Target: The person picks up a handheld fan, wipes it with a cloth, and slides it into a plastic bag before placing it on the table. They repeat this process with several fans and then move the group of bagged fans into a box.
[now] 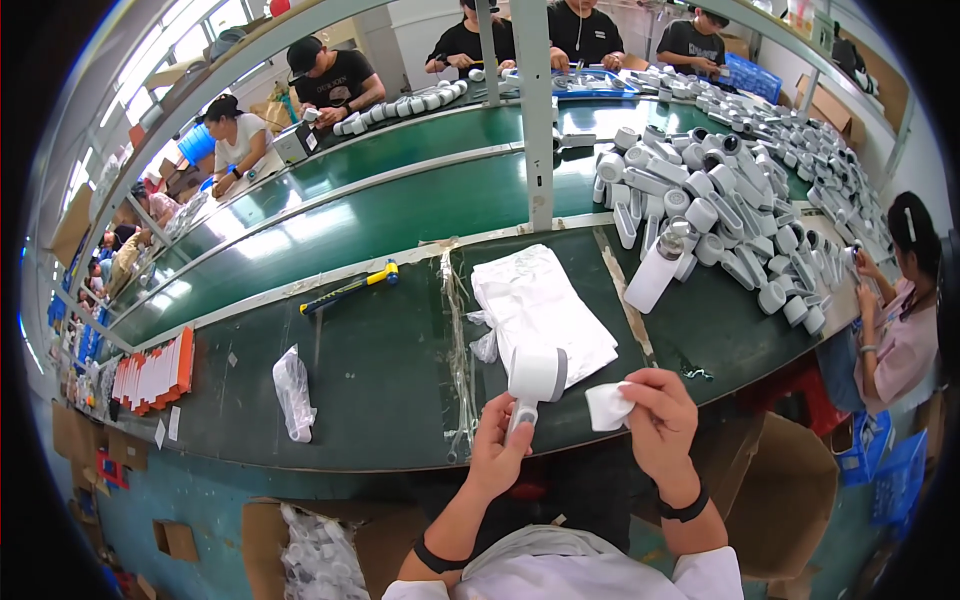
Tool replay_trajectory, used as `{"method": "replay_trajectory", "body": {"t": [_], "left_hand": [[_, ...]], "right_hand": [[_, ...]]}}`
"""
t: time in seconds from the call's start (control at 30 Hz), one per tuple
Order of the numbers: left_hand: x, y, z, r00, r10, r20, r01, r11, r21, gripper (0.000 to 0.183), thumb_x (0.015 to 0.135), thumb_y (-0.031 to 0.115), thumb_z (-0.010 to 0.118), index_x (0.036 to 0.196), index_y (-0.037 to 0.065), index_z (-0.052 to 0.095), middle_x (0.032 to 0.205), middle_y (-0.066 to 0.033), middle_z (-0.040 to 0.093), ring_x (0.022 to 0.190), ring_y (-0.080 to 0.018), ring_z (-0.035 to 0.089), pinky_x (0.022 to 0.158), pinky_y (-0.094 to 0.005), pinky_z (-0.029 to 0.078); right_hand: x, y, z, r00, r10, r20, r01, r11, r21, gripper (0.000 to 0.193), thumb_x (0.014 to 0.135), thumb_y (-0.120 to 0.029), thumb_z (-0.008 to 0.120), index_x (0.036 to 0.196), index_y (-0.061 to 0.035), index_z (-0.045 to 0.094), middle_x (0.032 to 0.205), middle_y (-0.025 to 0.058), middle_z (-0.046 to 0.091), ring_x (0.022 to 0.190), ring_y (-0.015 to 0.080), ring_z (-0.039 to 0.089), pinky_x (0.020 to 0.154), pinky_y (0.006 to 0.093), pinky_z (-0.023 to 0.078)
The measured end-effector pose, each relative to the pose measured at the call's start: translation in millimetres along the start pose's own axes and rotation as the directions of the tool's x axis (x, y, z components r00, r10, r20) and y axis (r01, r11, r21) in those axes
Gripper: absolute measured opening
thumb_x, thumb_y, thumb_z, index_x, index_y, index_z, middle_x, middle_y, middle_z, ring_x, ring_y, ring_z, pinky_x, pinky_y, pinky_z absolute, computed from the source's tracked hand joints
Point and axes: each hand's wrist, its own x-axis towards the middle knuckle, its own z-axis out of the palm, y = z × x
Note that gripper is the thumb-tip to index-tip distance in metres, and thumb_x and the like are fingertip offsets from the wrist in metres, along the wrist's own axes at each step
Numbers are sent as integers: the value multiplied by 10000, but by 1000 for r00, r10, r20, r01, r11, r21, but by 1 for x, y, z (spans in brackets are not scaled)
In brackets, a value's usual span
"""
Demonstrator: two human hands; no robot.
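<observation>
My left hand [495, 452] is closed round the handle of a white handheld device [534, 374] with a drum-shaped head and a grey rim, held upright above the table's near edge. Just to its right, my right hand [664, 422] pinches a small folded white cloth [606, 407], apart from the device. Beyond both hands lies a stack of white plastic bags [545, 310]. A white bottle with a clear top [654, 275] leans by a large heap of similar devices [690, 190]. One bagged device [293, 393] lies to the left on the dark green table [390, 400].
A yellow and black hammer [350, 287] and a row of orange-edged cards [155, 370] are on the left. A metal post [538, 120] rises behind the bags. Open cartons [780, 490] stand below the table. A co-worker [895, 330] sits at the right; several others work beyond.
</observation>
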Motion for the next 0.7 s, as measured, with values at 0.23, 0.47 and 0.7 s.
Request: {"method": "replay_trajectory", "body": {"t": [0.23, 0.47, 0.7], "left_hand": [[-2, 4, 15, 988, 150, 19, -143, 885, 443, 530, 897, 156, 674, 1355, 6, 454, 1052, -115, 594, 903, -200, 597, 760, -313, 498], [-5, 26, 19, 964, 264, 26, -233, 794, 561, 604, 866, 193, 706, 1385, 3, 460, 1065, -176, 625, 929, -305, 644, 813, -350, 504], [-4, 22, 20, 955, 289, 69, -269, 741, 616, 558, 857, 143, 703, 1348, -16, 491, 1046, -167, 619, 904, -300, 638, 797, -338, 500]], "right_hand": [[11, -23, 23, 996, -76, -38, 74, 996, -44, 261, 734, 96, 659, 956, -39, 688, 1057, 122, 614, 873, 251, 607, 720, 314, 505], [22, -5, 33, 917, -391, 82, 398, 878, -266, 248, 692, 17, 765, 918, -57, 697, 978, 91, 638, 808, 275, 608, 681, 349, 518], [13, -14, 38, 890, -442, 114, 457, 857, -238, 254, 658, 85, 704, 885, -27, 690, 906, 95, 653, 806, 281, 627, 689, 355, 527]]}}
